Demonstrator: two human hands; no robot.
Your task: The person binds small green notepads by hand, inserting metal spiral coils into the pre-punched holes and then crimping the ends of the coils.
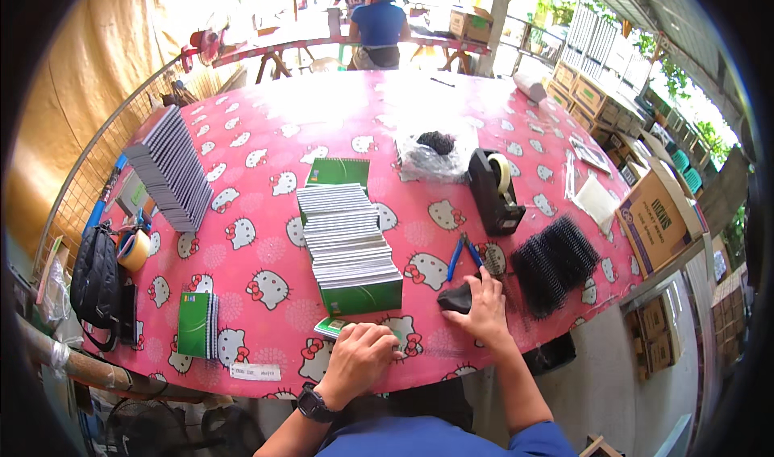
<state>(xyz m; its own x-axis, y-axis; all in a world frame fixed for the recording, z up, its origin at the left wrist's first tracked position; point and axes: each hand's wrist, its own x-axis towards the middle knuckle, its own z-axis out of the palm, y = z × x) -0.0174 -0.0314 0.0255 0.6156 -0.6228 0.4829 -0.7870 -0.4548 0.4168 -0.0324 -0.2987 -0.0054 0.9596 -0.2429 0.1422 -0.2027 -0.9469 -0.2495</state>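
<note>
At the near edge of the pink table, my left hand [367, 351] is closed on a small green notebook [330, 326], mostly covered by the fingers. My right hand [486, 308] lies on the table with fingers apart, its thumb side against a small dark object [456, 298] whose kind I cannot make out. Just beyond its fingertips are blue-handled pliers [464, 255]. Right of that hand lies a pile of black spiral binding coils [555, 263]. A long row of green-covered notebooks [351, 235] stands packed, page edges up, ahead of my left hand.
A black tape dispenser [495, 193] stands behind the pliers, beside a clear plastic bag [435, 152]. Bound notebooks [171, 167] are stacked at left, with a smaller green pile [197, 326] nearer. A black bag [97, 284] hangs left; a cardboard box [659, 219] stands right. People [377, 23] sit beyond.
</note>
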